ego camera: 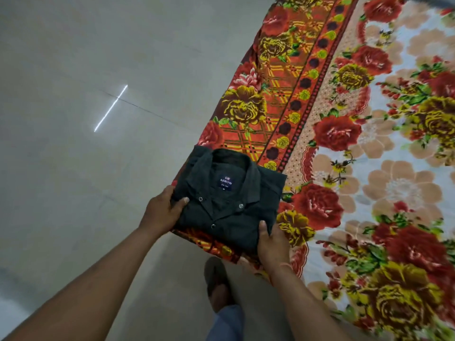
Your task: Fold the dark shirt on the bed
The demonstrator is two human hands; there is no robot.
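Status: the fold looks essentially done. The dark shirt (pixel 229 207) is a compact rectangle with the collar (pixel 248 173) up and spread open. No sleeves are visible and the edges are fairly square. It sits at the near edge of the bed (pixel 344 153), its left side out past that edge over the floor (pixel 86 156). Can't tell whether it rests on the cover or is lifted just off it.

The left hand (pixel 162 210) grips the shirt's left edge, thumb on top. The right hand (pixel 272 244) grips the near right corner the same way (thumb on the cloth, fingers hidden below).

Left to do, my guess: set it flat further onto the bed and maybe smooth the front. No further fold seems needed.

Materials:
- **Shirt:** thin woven cloth, matte, with a faint stripe texture. It has small metallic snap buttons (pixel 212 226) and a blue neck label (pixel 226 184).
- **Bedcover:** looks plush and fleecy, with a red and yellow rose print and an orange border.
- **Floor:** smooth pale tile, glossy enough to show a light-strip reflection (pixel 110 109).
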